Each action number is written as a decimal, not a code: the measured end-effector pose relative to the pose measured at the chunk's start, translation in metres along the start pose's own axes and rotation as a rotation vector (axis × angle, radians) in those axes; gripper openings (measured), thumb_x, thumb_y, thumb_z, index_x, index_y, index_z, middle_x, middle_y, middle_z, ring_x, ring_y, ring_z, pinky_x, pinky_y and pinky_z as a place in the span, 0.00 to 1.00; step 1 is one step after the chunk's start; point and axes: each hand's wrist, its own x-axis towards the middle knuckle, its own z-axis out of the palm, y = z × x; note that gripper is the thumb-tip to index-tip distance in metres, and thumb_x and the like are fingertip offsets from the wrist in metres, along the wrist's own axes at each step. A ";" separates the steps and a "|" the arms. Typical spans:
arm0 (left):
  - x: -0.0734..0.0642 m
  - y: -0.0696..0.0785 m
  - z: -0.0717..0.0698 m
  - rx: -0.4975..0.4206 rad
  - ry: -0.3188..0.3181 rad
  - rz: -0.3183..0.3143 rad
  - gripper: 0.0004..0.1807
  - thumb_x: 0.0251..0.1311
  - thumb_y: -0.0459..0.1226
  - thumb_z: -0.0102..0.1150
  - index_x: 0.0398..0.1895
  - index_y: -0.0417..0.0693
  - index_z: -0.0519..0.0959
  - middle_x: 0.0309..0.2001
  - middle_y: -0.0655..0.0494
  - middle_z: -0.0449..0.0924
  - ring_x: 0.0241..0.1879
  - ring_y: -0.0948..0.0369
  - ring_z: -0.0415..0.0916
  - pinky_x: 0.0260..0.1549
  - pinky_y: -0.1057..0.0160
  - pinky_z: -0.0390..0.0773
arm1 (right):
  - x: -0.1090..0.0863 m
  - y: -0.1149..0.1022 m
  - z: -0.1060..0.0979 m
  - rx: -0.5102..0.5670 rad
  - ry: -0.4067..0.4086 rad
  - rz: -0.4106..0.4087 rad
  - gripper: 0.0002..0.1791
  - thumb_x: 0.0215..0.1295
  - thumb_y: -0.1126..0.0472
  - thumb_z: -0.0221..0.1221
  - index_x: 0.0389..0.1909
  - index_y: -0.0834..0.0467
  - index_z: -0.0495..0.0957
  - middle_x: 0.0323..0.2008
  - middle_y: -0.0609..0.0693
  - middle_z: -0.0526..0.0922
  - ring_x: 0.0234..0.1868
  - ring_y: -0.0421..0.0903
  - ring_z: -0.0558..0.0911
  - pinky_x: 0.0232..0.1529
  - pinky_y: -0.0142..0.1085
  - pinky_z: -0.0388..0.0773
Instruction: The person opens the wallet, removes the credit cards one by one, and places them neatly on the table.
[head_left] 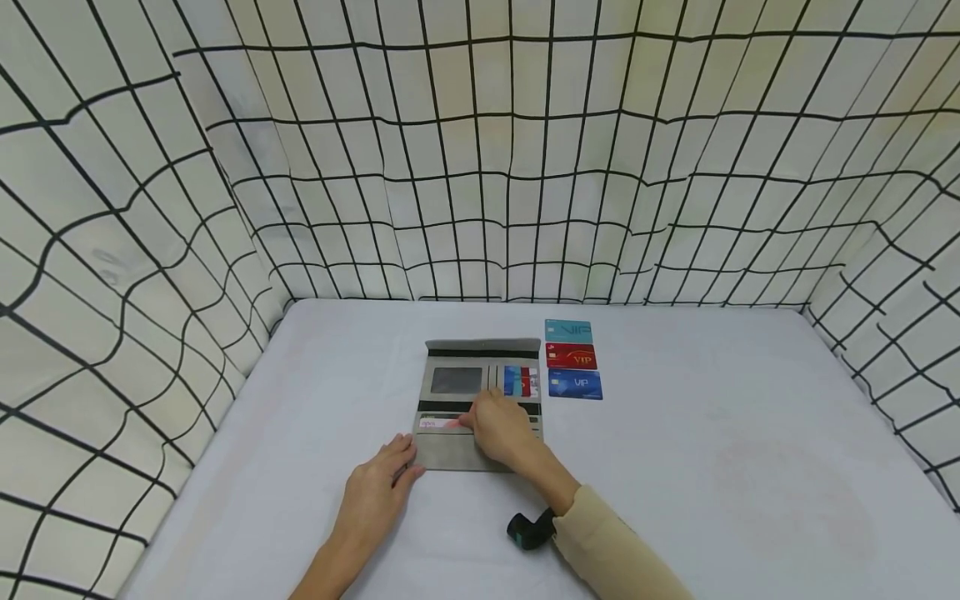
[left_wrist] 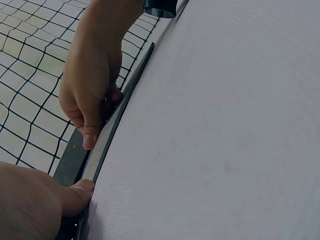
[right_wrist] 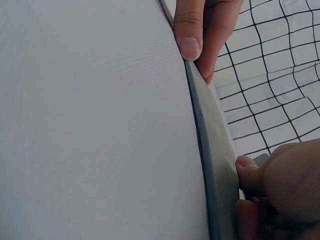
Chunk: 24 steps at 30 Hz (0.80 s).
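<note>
A grey wallet [head_left: 465,454] lies unfolded on the white table, card slots and a clear window facing up. My left hand [head_left: 378,483] holds its near left corner, fingers along the left edge and thumb at the near edge. Over the lower half, my right hand [head_left: 501,425] has its fingers curled, thumb and forefinger pinching the right end of a pink and white card [head_left: 437,423] in a slot. That end is hidden under the fingers. Both wrist views show the wallet edge-on, with the left hand [left_wrist: 32,202] and right hand [right_wrist: 285,185] beside it.
Right of the wallet, a teal card [head_left: 567,331], a red VIP card [head_left: 572,357] and a blue VIP card [head_left: 575,384] lie in a column. A black device [head_left: 528,532] is at the right wrist. Black netting [head_left: 510,175] over white sheeting surrounds the table [head_left: 720,417].
</note>
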 end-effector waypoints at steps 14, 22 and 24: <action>0.000 -0.002 0.000 0.001 0.006 0.002 0.20 0.56 0.33 0.71 0.51 0.31 0.83 0.57 0.39 0.82 0.60 0.43 0.79 0.57 0.45 0.79 | 0.003 0.000 0.005 0.018 0.023 0.049 0.14 0.73 0.53 0.59 0.33 0.61 0.78 0.34 0.54 0.78 0.24 0.43 0.72 0.24 0.33 0.73; 0.000 -0.001 0.000 0.006 0.016 0.006 0.20 0.56 0.33 0.72 0.50 0.31 0.83 0.57 0.39 0.82 0.59 0.43 0.80 0.56 0.45 0.79 | 0.004 0.000 0.007 -0.019 0.037 0.049 0.14 0.75 0.53 0.56 0.35 0.60 0.77 0.34 0.53 0.76 0.23 0.43 0.72 0.23 0.33 0.72; 0.000 -0.001 0.000 0.007 0.019 0.009 0.20 0.55 0.32 0.72 0.50 0.31 0.83 0.57 0.39 0.82 0.58 0.43 0.80 0.56 0.45 0.79 | 0.004 0.000 0.007 -0.024 0.034 0.046 0.14 0.74 0.52 0.57 0.36 0.59 0.77 0.33 0.52 0.76 0.24 0.43 0.72 0.24 0.32 0.73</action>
